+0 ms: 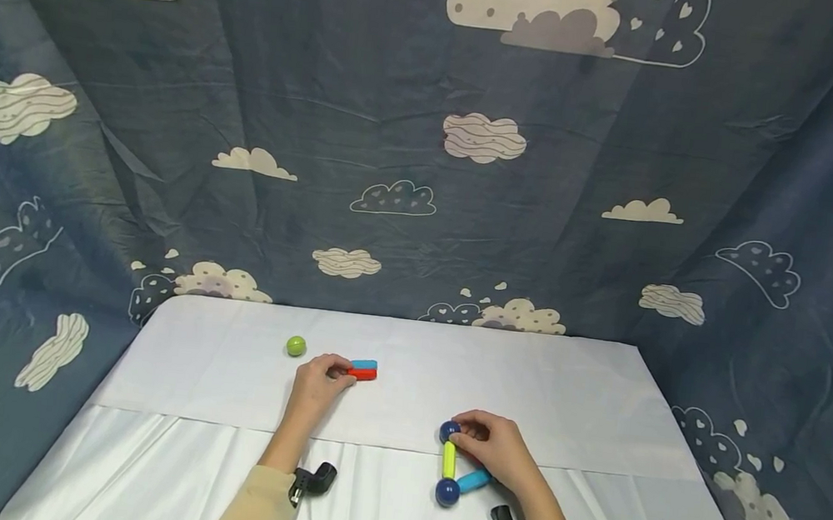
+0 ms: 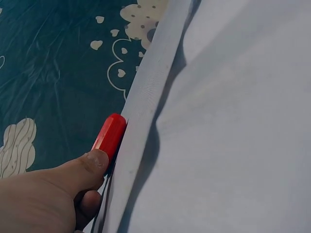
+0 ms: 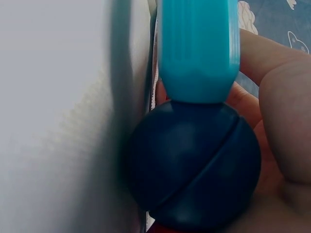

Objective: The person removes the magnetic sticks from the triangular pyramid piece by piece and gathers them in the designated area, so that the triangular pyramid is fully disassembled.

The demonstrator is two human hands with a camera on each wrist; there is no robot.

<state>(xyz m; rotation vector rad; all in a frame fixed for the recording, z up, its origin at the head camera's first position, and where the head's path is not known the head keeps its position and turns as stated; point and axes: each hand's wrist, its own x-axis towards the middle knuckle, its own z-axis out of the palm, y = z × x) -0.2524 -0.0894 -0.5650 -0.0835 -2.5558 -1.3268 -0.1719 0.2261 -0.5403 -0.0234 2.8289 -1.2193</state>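
Across the white-draped worktop, I am reaching farther forward with my left hand, which is pinching a glossy red faceted rod beside a light-blue rod; I cannot tell if it is gripping both. Nearer me, bent inward, my right hand is pinching a shiny dark-blue ball, joined by a yellow-green rod to a second dark-blue ball and a turquoise rod. I am apparently picking up a piece while steadying the joined ones, the next move probably calling for a clean lift.

red rod; lime rod; navy balls; cloud-printed backdrop, seemingly slate-blue
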